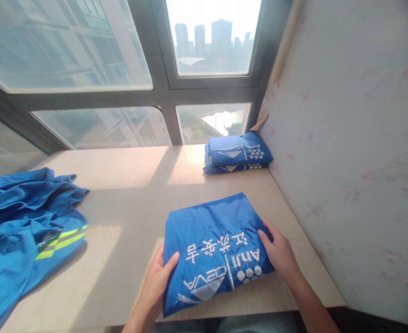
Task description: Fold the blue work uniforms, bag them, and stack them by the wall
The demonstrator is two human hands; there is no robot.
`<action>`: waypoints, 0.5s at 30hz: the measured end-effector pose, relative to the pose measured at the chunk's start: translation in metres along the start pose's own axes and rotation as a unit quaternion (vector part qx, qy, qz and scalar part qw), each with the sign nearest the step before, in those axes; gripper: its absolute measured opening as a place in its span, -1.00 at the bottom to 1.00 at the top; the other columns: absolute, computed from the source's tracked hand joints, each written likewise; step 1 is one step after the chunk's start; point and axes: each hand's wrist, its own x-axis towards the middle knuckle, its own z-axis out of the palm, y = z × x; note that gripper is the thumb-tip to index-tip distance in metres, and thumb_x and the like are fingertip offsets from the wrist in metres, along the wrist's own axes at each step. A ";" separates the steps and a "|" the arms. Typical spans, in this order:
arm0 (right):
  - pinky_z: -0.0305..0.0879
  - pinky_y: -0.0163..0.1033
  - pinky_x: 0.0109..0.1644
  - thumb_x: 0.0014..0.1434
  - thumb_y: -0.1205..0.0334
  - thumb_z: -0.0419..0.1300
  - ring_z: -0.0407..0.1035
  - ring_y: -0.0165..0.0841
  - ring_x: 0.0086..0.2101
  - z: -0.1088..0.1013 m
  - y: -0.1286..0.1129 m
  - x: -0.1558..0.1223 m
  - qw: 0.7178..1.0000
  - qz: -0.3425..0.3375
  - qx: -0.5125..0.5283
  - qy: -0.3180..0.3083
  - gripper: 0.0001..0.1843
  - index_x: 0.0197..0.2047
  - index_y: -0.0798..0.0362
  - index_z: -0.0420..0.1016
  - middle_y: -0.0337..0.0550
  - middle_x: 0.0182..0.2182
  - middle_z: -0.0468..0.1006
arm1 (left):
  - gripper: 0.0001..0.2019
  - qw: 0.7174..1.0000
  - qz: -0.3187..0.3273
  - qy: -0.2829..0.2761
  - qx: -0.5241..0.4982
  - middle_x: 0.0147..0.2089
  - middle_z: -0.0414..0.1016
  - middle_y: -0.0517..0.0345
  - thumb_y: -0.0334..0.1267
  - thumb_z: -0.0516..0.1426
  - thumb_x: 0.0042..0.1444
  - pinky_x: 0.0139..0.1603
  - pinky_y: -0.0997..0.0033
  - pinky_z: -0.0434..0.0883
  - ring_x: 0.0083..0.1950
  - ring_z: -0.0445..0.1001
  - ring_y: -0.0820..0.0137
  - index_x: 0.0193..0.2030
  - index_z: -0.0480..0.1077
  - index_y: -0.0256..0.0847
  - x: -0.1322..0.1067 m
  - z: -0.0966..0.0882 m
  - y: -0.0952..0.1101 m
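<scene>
We clamp the fingers [171, 263] of our left hand [155, 280] and right hand [280, 249] on a folded blue garment [207, 222], its white lettering [208, 276] upside down.

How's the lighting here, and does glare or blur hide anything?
Head view: sky blown out white, skyline hazy; head view: sunlit patches and shadow bands across the table; head view: lettering on the folded blue garment upside down but readable, left hand and right hand clear enough; head view: wall pattern looks soft.
</scene>
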 end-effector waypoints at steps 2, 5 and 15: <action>0.37 0.06 0.25 0.23 -0.05 0.10 0.46 -0.07 0.11 -0.010 -0.014 0.017 1.000 -0.014 -0.015 0.015 -0.43 0.18 0.06 0.54 0.01 0.11 0.58 | -0.26 0.998 -0.012 -0.029 -0.061 0.17 0.56 -0.06 -0.01 0.35 0.02 0.11 0.04 0.56 0.13 0.58 0.03 0.33 0.27 -0.10 0.010 0.013 0.019; 0.39 0.04 0.21 0.23 -0.01 0.12 0.48 -0.07 0.08 -0.031 -0.041 0.052 0.997 -0.048 -0.035 0.044 -0.45 0.20 0.04 0.53 0.01 0.09 0.59 | -0.26 0.994 0.026 -0.056 -0.092 0.11 0.60 -0.05 -0.07 0.38 -0.02 0.04 0.10 0.59 0.05 0.62 0.07 0.30 0.28 -0.11 0.032 0.035 0.055; 0.36 0.04 0.16 0.14 0.24 0.17 0.47 -0.08 0.00 -0.099 -0.142 0.287 0.971 -0.130 -0.141 0.144 -0.41 0.24 0.19 0.42 0.15 0.00 0.60 | -0.44 0.964 0.204 -0.173 -0.006 -0.07 0.60 -0.04 -0.18 0.32 0.02 -0.11 0.20 0.56 -0.19 0.59 0.26 0.15 0.35 -0.32 0.213 0.149 0.238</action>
